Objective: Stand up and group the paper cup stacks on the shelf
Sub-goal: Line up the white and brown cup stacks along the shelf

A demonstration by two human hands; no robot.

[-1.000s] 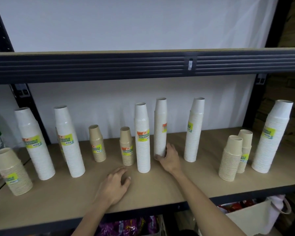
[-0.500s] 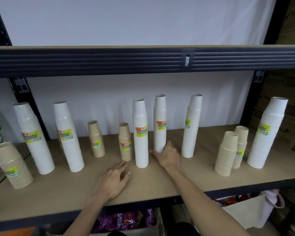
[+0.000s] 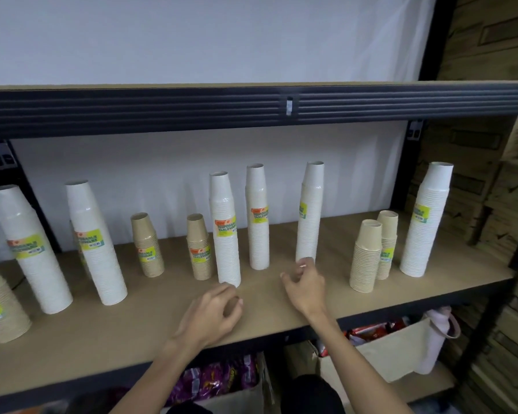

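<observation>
My right hand [image 3: 304, 283] has left the middle stack [image 3: 257, 216]; next upright stack [image 3: 310, 213] at its twelve o'clock; left hand [image 3: 219, 312] likewise slack, empty

Left hand [image 3: 213, 313], right hand [image 3: 305, 283] loosely curled, both forearms extended.

The tall cup stacks [image 3: 257, 240] are showing plain white with fine ribbed lines, the short cup stacks [image 3: 367, 258] are showing kraft brown, and each label [image 3: 226, 227] is carrying yellow-green with an orange top. The shelf board [image 3: 132, 330] is showing a pale beige wood tone, its frame [image 3: 162, 106] is looking black with long ridges, and the wall [image 3: 162, 162] behind is appearing white. Below, a bag [image 3: 401, 351] is showing cream, beside purple packets [image 3: 219, 375] and red packets [image 3: 371, 330].
</observation>
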